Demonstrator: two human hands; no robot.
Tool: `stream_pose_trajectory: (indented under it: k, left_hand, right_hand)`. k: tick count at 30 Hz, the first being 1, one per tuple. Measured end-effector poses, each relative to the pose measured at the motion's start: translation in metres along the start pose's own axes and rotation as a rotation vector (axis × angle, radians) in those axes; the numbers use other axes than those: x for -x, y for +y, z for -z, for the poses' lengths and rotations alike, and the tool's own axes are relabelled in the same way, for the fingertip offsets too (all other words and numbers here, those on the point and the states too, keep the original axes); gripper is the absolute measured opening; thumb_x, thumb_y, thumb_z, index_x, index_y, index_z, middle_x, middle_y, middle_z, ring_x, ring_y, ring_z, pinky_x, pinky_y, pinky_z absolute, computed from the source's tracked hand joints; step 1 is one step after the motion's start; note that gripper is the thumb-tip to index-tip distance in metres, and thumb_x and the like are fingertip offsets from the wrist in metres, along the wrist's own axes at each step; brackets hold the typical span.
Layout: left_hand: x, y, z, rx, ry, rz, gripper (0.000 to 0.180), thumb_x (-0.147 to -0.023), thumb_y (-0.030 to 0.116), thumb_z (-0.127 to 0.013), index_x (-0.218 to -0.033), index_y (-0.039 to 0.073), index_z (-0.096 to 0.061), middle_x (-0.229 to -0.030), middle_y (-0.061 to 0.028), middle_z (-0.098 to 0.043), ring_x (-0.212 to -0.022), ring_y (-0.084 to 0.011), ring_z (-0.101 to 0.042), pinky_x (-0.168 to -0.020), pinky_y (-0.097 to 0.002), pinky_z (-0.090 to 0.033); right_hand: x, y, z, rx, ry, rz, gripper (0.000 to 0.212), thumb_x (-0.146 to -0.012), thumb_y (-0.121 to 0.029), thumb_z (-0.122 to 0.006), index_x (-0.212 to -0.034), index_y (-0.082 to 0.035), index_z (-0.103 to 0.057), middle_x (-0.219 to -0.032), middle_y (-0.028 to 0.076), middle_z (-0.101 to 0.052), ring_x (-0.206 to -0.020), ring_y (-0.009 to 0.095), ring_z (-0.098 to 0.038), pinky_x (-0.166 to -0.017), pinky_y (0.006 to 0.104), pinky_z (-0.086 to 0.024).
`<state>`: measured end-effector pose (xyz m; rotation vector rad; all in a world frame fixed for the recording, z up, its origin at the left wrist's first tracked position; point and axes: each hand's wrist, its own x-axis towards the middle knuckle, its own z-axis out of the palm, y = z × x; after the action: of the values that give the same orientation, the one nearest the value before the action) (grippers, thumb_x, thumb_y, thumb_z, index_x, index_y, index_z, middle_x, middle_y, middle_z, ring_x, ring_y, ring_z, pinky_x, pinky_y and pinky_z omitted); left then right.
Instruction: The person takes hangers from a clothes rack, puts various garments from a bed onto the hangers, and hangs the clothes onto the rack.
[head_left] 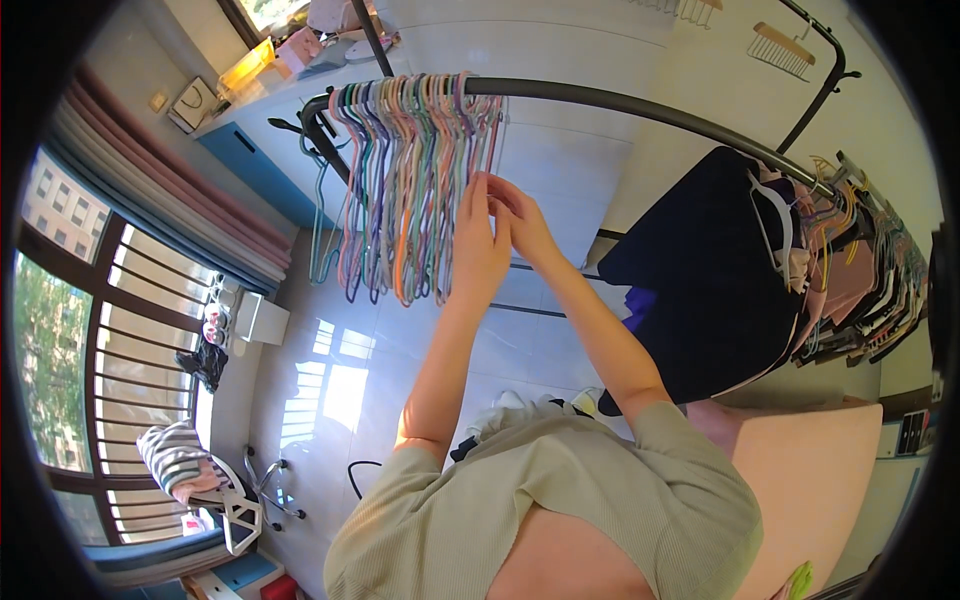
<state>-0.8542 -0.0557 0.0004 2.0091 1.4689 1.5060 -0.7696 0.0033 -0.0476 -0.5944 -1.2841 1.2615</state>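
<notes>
— What are the hands doing?

— Both arms are reaching up and away from the body, elbows slightly bent. The left hand is rising with its fingers extended upward, lying against the right edge of a bunch of hangers. The right hand is pressing in just beside it, the two hands touching at the fingers.

— Are they pinching anything?

— The fingers of both hands are closing together around the outermost hanger, though how firmly they are gripping it I cannot tell.

— Where are those hangers sitting?

— They are hanging packed tightly together on a dark rail, toward its left end. They are thin, wiry and smooth, in pastel pink, green, blue, purple and orange, with looping curved shoulders.

— And the rail?

— It is a round, matte black tube, bending across the view. Farther right along it, well apart from the hands, a dark navy garment is hanging, soft and draped, with more clothes crowding behind it. Underneath, a pale glossy tiled floor is catching sunlight.
</notes>
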Motion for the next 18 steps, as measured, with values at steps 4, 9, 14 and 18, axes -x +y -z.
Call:
stream_pose_trajectory:
  k: [4, 9, 14, 18]
  left_hand:
    - [-0.003, -0.013, 0.006, 0.124, -0.094, 0.048, 0.051, -0.092, 0.018, -0.044, -0.133, -0.007, -0.03, -0.135, -0.0254, -0.034, -0.125, -0.0387, -0.034, -0.104, -0.0392, -0.03]
    - [-0.005, -0.02, 0.005, 0.16, -0.11, -0.023, 0.051, -0.093, 0.018, -0.043, -0.135, -0.006, -0.028, -0.139, -0.0242, -0.031, -0.13, -0.0342, -0.03, -0.107, -0.0351, -0.025]
    - [-0.023, -0.017, 0.008, 0.337, -0.238, -0.013, 0.048, -0.093, 0.014, -0.041, -0.135, -0.005, -0.029, -0.14, -0.0209, -0.03, -0.129, -0.0326, -0.032, -0.105, -0.0345, -0.027]
    - [-0.034, 0.016, 0.02, 0.489, -0.237, -0.091, 0.047, -0.091, 0.007, -0.037, -0.136, -0.001, -0.028, -0.139, -0.0201, -0.033, -0.128, -0.0328, -0.033, -0.104, -0.0362, -0.028]
  right_hand:
    - [-0.001, 0.001, -0.018, 0.035, 0.034, 0.011, 0.037, -0.087, -0.008, -0.054, -0.122, 0.003, -0.049, -0.107, 0.01, -0.06, -0.094, 0.015, -0.057, -0.081, 0.0268, -0.046]
    - [0.001, -0.005, -0.022, 0.178, 0.116, 0.041, 0.031, -0.087, -0.008, -0.055, -0.116, 0.003, -0.052, -0.098, 0.006, -0.06, -0.087, 0.012, -0.056, -0.074, 0.0239, -0.046]
    - [0.007, -0.02, -0.019, 0.227, 0.192, 0.072, 0.032, -0.087, -0.008, -0.055, -0.117, 0.002, -0.051, -0.091, 0.004, -0.057, -0.082, 0.01, -0.056, -0.069, 0.0226, -0.047]
    - [0.037, -0.064, -0.022, 0.138, 0.243, -0.045, 0.031, -0.088, -0.01, -0.053, -0.118, -0.001, -0.051, -0.092, 0.003, -0.054, -0.077, 0.011, -0.056, -0.066, 0.0231, -0.047]
